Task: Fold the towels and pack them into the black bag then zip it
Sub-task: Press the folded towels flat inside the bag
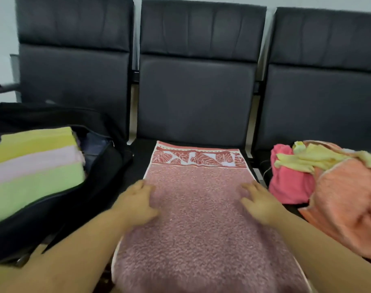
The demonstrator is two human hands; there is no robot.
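Folding is under way: the left hand [138, 199] and right hand [258, 201] press flat, fingers spread, on the pink towel [199, 218] lying on the middle seat beside the open black bag [108, 166], so next probably comes gripping an edge to fold it over

A dusty pink towel [201, 218] with a red-and-white leaf-patterned border at its far end covers the middle black seat [195, 98]. At left, a black bag [91, 187] shows folded towels [32, 166] in yellow, pale lilac and light green. At right lie hot pink [290, 185], pale yellow [313, 159] and orange towels [349, 197].
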